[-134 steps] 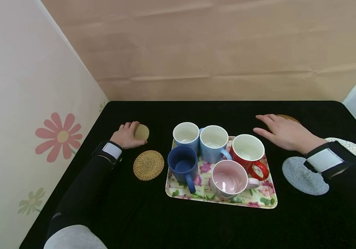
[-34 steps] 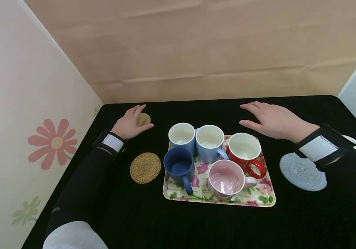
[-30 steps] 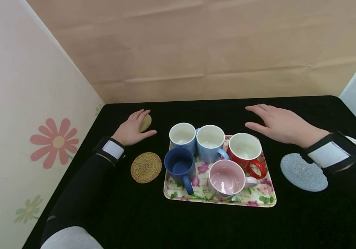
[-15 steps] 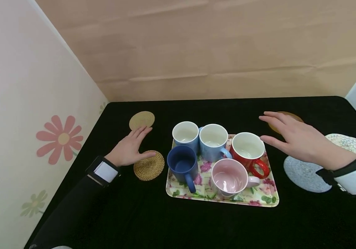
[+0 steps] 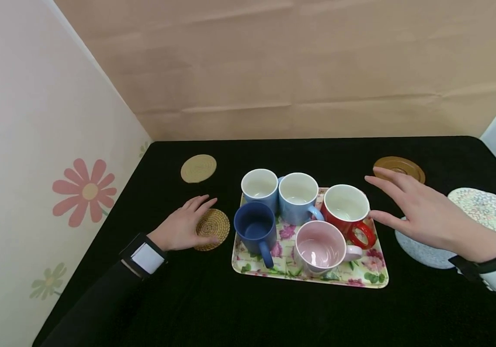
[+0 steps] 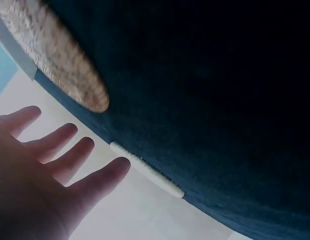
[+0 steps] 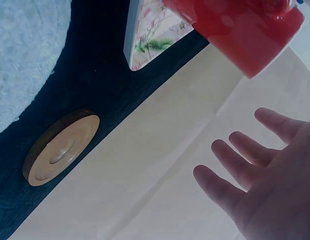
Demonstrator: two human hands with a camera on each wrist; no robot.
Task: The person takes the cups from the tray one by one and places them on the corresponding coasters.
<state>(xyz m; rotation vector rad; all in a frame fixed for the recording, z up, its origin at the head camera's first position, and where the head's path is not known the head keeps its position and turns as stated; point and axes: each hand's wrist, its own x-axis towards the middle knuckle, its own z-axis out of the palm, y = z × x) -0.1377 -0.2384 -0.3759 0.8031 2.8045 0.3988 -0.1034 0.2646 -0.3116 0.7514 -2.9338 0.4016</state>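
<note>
My left hand (image 5: 182, 225) holds nothing. Its fingers are spread and overlap the left edge of a woven coaster (image 5: 218, 226) in the head view. That coaster fills the upper left of the left wrist view. My right hand (image 5: 438, 214) is also empty, fingers extended, its fingertips near the red mug (image 5: 339, 221). It partly covers a blue-grey round mat (image 5: 427, 254). Between the hands a floral tray (image 5: 248, 270) carries the red mug, a pink mug (image 5: 313, 262), a dark blue mug (image 5: 249, 241) and two light blue mugs, one behind (image 5: 261, 196) and one beside it (image 5: 293, 212).
A tan coaster (image 5: 198, 168) lies at the far left of the black table. Toward the far right are a brown wooden coaster (image 5: 406, 166) and a white speckled mat (image 5: 486, 209). A flowered wall (image 5: 87, 96) borders the left side.
My left hand has come back from the tan coaster to the woven one. The right hand has moved back and to the right, uncovering the wooden coaster and white mat. The mugs stand unchanged.
</note>
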